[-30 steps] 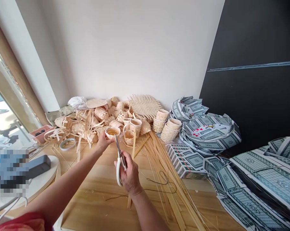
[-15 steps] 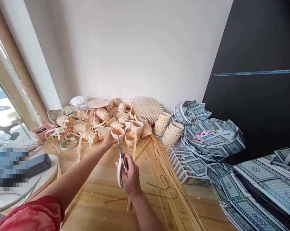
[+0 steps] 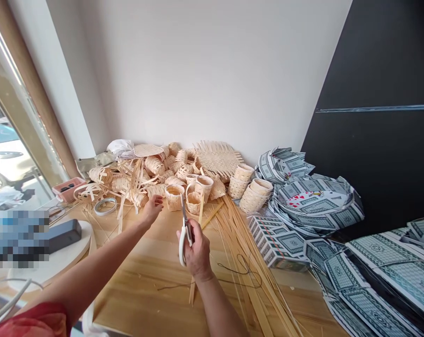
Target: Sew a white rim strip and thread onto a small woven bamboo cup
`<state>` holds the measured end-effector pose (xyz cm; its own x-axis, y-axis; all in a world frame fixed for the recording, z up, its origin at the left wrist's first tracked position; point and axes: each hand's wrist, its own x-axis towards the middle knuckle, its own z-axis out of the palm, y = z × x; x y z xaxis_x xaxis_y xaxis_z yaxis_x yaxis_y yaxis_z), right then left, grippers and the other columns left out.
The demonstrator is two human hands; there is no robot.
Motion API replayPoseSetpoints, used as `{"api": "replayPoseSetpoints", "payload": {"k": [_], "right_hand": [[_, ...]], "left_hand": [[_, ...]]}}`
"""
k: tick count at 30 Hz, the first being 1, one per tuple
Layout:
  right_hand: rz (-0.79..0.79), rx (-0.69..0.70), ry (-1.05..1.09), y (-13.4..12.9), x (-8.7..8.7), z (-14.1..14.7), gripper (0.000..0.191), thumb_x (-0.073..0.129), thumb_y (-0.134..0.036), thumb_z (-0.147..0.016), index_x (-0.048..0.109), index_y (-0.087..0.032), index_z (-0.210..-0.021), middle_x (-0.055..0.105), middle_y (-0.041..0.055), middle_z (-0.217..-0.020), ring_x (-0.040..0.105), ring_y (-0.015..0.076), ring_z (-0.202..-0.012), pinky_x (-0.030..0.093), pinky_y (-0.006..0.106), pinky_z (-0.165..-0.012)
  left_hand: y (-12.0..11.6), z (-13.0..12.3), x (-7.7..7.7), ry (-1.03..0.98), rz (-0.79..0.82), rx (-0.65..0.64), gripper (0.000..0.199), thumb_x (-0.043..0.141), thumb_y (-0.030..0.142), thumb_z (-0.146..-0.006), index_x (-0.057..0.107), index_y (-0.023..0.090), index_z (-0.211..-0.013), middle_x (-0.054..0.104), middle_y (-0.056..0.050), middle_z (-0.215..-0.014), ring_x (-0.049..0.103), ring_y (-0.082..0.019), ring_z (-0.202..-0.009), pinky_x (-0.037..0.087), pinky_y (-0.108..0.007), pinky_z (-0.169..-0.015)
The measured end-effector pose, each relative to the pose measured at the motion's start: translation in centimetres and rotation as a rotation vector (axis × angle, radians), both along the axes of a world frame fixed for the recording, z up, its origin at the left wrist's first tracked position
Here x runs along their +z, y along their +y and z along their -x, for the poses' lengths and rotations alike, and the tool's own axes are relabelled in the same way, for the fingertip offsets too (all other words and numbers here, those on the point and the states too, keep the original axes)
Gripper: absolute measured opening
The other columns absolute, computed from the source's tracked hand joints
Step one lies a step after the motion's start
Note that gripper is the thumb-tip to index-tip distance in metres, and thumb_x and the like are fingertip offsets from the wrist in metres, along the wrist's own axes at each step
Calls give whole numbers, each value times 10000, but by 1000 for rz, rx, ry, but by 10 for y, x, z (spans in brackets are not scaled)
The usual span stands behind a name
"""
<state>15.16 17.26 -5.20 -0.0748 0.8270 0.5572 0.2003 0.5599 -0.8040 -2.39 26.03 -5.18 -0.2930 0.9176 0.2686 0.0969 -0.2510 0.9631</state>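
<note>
The right hand [image 3: 197, 250] is clenched around white-handled scissors [image 3: 182, 245], blades pointing up. The left hand [image 3: 151, 209] is open and empty, just beside a small woven bamboo cup [image 3: 174, 197]. The cup stands on the wooden surface [image 3: 134, 299], at the front of a heap of woven pieces [image 3: 152, 167]. Loose bamboo strips [image 3: 247, 252] lie to the right, near printed card sheets [image 3: 383, 276].
</note>
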Motion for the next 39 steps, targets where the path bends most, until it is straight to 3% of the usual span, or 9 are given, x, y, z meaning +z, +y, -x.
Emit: {"api": "replayPoseSetpoints", "payload": {"k": [4,10,14,17,20,22,25,29,39], "right_hand": [[-23,-34,-31,2,-3,-1,253,509,-313,-803,472,-183,-1017,609,17,-738,564,136,-623,446,237,-615],[-21,-152,-17,7,-1,2,275,486,-316,-783,484,-164,-1013,647,62,-852,608,164,-753,456,260,-692],[17,-223,-34,-4,32,4,281,498,-277,-768,495,-180,-1032,655,41,-828,607,154,-700,457,250,-655],[67,-208,-171,-29,67,-9,338,503,-174,-721,512,-207,-1057,656,22,-865,601,139,-698,447,228,-640],[146,-232,-401,-64,87,-41,403,503,-183,-713,505,-220,-1114,645,-2,-743,578,138,-615,415,217,-566],[284,-328,-506,-89,86,-72,385,504,-211,-707,518,-221,-1092,644,-8,-703,575,145,-587,396,215,-531],[469,-544,-641,-123,70,-120,281,469,-291,-735,585,-226,-983,663,10,-733,598,175,-642,412,236,-557],[731,-749,-808,-154,45,-171,370,459,-357,-747,603,-199,-1049,684,46,-824,620,214,-750,437,255,-619],[967,-879,-1145,-145,14,-208,414,390,-333,-842,534,-164,-1191,667,110,-974,606,254,-918,440,295,-700]], "left_hand": [[-36,-8,24,-8,-1,-117,147,608,267,-664,587,143,-739,562,-2,-592,528,-111,-513,386,-226,-489],[-96,-23,86,-201,-249,-254,120,577,271,-749,575,173,-819,477,50,-517,338,-36,-395,210,-157,-380],[-130,-30,122,-282,-387,-472,130,546,275,-774,605,160,-755,463,43,-472,318,-31,-346,218,-177,-382],[-149,-30,133,-286,-418,-611,155,539,304,-782,615,171,-756,469,38,-486,345,-38,-345,262,-194,-396],[-162,-23,130,-152,-412,-640,142,537,284,-798,626,177,-775,497,21,-535,376,-46,-382,282,-197,-401],[-168,-15,124,36,-343,-614,117,527,242,-813,624,181,-789,502,15,-555,398,-53,-424,301,-185,-408],[-172,-5,116,343,-243,-598,129,527,229,-813,600,169,-727,507,6,-580,431,-66,-481,349,-173,-431],[-167,-6,106,534,-201,-613,210,493,279,-818,571,157,-667,522,-4,-589,434,-71,-474,369,-171,-421],[-153,-15,61,1095,-93,-621,259,386,349,-869,593,200,-912,624,-10,-772,558,-101,-585,398,-203,-547]]}}
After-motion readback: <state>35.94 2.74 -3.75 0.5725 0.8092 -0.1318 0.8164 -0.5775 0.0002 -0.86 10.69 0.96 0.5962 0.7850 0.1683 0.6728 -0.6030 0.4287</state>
